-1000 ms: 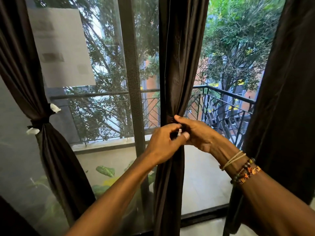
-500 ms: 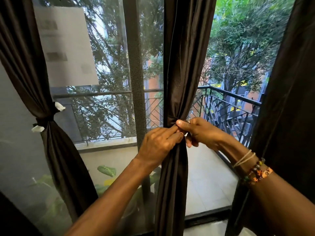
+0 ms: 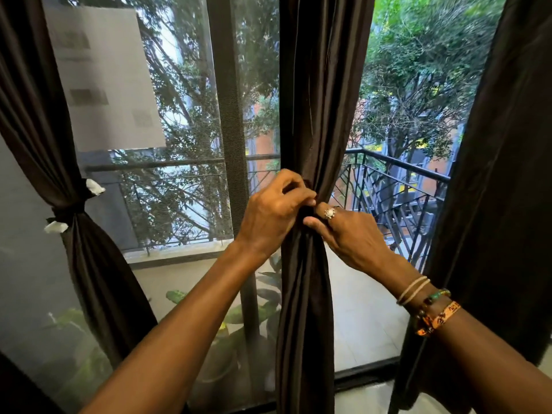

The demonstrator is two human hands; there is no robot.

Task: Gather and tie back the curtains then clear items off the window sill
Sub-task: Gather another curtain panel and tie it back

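- The dark brown fabric middle curtain (image 3: 316, 100) hangs in front of the window, between the glass pane and the open side, and is drawn into a narrow bunch at mid-height.
- The left hand (image 3: 273, 210) meets the bunch from the left. Its fingers (image 3: 294, 186) are curled tight, and the tips pinch the folds at the narrowest point.
- The right hand (image 3: 349, 237) comes from the right and touches the left hand's fingertips. Its thumb (image 3: 313, 222) presses on the front of the bunch just below them, and the other fingers curl into the folds behind.
- Whether a tie band lies between the fingers cannot be told.
- A silver ring (image 3: 329, 213) sits on a right finger, and beaded and woven bracelets (image 3: 430, 306) circle the right wrist.
- The dark brown left curtain (image 3: 98, 264) is cinched by a dark tie with white ends (image 3: 67, 209).
- The dark right curtain (image 3: 501, 174) hangs loose.
- A white paper sheet (image 3: 104, 79) is stuck on the glass.
- A black metal balcony railing (image 3: 397, 165) runs outside, with green plant leaves (image 3: 176, 295) low behind the pane.
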